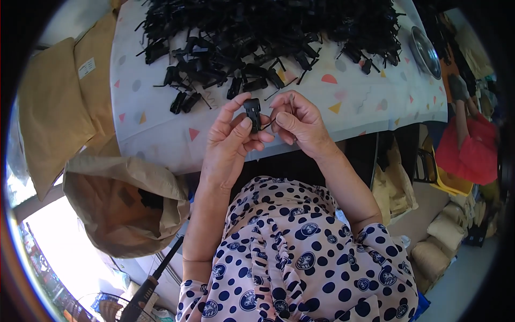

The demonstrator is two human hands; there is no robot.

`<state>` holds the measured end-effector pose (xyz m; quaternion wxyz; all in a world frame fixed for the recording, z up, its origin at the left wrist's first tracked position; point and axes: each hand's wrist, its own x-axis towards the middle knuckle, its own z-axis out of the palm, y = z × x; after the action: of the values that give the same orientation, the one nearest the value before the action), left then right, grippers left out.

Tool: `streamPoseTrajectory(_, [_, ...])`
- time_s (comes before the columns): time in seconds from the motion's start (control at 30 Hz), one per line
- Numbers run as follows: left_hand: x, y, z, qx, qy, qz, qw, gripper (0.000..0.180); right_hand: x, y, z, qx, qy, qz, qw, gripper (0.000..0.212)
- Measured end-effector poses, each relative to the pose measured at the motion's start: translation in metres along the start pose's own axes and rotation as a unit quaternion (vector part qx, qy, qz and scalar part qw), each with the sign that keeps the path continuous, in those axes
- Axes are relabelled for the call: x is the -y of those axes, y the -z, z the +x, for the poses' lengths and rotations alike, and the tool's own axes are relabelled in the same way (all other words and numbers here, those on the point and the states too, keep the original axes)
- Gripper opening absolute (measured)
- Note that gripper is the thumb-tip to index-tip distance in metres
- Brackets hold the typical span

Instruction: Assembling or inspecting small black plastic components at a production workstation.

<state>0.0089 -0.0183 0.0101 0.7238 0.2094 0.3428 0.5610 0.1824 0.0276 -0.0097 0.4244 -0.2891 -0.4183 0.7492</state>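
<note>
Table w/ patterned white cloth (365, 102), black clip pile (257, 32), steel bowl (425, 52)

Black clips, a confetti-patterned cloth and tan paper bags — colours seen from above.

The clip (253, 114) pinched between the left hand (232, 140) and right hand (298, 122) is solid black, as is the pile (268, 37) heaped on the cloth. The tablecloth (365, 102) is white, scattered with small triangles in pink, yellow and grey, plus grey dots and thin squiggles. The blouse (300, 257) is pale pink-white with dark navy polka dots and round navy emblems. The open bag (126, 204) and the flat bags (59, 102) are tan brown. At right, a bowl (426, 51) is silver — beyond it a red cloth (472, 150).
</note>
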Motion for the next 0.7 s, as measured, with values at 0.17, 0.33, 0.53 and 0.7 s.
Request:
streamPoseTrajectory(0.17, [-0.001, -0.011, 0.020, 0.026, 0.043, 0.097, 0.994, 0.038, 0.010, 0.019, 0.003, 0.003, -0.052, 0.006, 0.999, 0.031])
streamPoseTrajectory(0.33, [0.004, -0.028, 0.034, 0.078, 0.096, 0.133, 0.983, 0.038, 0.024, 0.029, -0.012, -0.037, -0.052, 0.027, 0.998, 0.034])
streamPoseTrajectory(0.53, [0.007, -0.041, 0.028, 0.131, 0.099, 0.181, 0.970, 0.041, 0.030, 0.032, -0.033, -0.053, -0.061, -0.004, 0.997, 0.035])
streamPoseTrajectory(0.7, [0.016, -0.039, 0.008, 0.155, 0.057, 0.224, 0.961, 0.042, 0.027, 0.026, -0.044, -0.023, -0.061, -0.018, 0.998, 0.016])
